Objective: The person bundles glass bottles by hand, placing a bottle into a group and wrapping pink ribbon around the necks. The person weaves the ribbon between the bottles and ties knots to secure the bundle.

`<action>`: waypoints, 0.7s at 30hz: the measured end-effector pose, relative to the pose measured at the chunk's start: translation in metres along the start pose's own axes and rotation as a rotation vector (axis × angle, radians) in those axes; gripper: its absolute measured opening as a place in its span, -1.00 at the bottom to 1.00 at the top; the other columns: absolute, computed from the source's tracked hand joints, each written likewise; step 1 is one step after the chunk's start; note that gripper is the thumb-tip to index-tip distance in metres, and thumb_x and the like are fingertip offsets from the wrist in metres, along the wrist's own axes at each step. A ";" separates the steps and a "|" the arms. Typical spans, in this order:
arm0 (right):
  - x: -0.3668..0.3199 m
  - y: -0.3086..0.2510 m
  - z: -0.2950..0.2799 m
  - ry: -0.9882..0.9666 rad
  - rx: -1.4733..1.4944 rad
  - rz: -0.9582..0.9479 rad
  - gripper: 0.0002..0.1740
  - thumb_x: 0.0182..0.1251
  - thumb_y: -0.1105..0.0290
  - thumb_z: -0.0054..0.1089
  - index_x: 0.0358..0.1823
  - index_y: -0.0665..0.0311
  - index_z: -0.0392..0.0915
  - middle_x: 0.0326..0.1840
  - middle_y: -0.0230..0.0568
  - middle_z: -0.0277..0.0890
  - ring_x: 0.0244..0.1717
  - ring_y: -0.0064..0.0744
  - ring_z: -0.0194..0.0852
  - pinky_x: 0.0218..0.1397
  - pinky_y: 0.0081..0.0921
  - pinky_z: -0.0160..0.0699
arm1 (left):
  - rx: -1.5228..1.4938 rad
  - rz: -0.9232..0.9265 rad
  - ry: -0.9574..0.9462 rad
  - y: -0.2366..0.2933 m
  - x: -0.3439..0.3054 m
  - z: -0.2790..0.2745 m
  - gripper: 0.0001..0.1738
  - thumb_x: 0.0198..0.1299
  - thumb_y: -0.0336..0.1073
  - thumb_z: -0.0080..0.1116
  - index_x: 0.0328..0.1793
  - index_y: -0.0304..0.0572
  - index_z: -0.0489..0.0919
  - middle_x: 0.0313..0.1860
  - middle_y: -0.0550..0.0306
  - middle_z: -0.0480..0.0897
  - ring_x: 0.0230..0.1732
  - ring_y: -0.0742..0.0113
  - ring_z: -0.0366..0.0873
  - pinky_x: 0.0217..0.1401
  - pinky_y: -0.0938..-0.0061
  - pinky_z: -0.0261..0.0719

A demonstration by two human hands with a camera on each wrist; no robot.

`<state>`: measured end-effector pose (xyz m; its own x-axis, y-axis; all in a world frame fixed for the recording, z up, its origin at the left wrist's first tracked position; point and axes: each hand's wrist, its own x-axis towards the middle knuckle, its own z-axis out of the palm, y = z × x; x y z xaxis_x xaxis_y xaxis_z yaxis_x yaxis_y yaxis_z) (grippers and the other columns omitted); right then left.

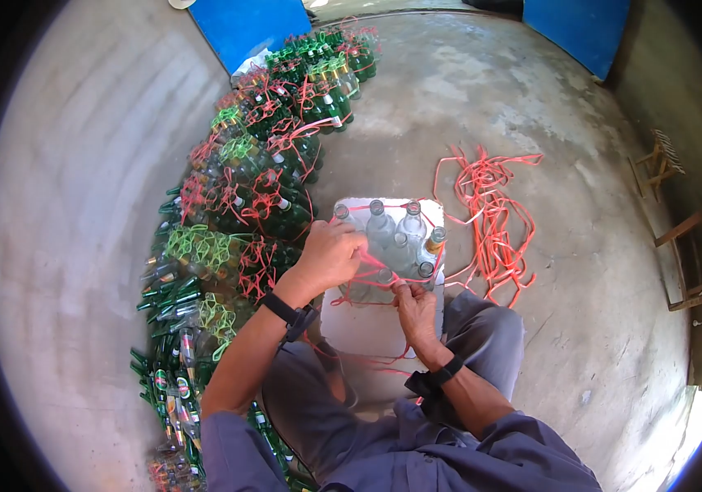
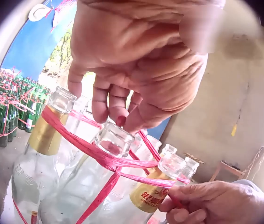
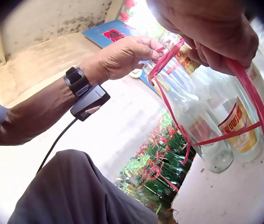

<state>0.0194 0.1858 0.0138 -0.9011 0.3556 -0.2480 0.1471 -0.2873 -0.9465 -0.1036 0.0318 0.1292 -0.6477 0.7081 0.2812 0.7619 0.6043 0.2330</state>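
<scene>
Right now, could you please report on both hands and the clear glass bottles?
Left hand and right hand gripping red plastic ribbon. Clear glass bottles upright on white slab, ribbon strung among necks. Tangled red ribbon heap on floor, nothing visibly blocking hands.

Ribbon heap (image 1: 492, 215) right of bottles (image 1: 406, 256)

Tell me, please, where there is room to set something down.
Bare floor lies between the red ribbon and wooden frame; the white slab is mostly bare at its near end, before the clear bottles. Green bottles crowd the left.
</scene>
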 end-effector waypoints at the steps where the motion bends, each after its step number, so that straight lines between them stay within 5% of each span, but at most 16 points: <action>1: -0.001 -0.003 0.000 -0.002 0.001 0.002 -0.67 0.53 0.29 0.20 -0.29 0.44 0.70 -0.56 -0.40 0.50 -0.51 -0.66 0.35 -0.43 -0.55 0.30 | 0.059 0.019 0.050 0.001 0.000 0.000 -0.91 -0.06 -0.44 0.26 -0.39 -0.05 0.62 -0.42 0.21 0.61 -0.24 0.07 0.60 -0.16 0.16 0.43; 21: -0.011 -0.024 -0.004 -0.022 -0.109 -0.064 -0.69 0.53 0.32 0.17 -0.34 0.43 0.62 -0.54 -0.34 0.54 -0.46 -0.63 0.38 -0.38 -0.50 0.35 | 0.057 -0.118 0.076 -0.008 0.007 -0.006 -0.88 0.05 -0.51 0.28 -0.30 -0.15 0.59 -0.30 0.05 0.67 -0.28 -0.11 0.64 -0.21 0.10 0.53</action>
<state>0.0272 0.1924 0.0379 -0.9187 0.3501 -0.1825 0.1310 -0.1659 -0.9774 -0.1143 0.0302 0.1348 -0.7291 0.6024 0.3248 0.6773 0.7033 0.2161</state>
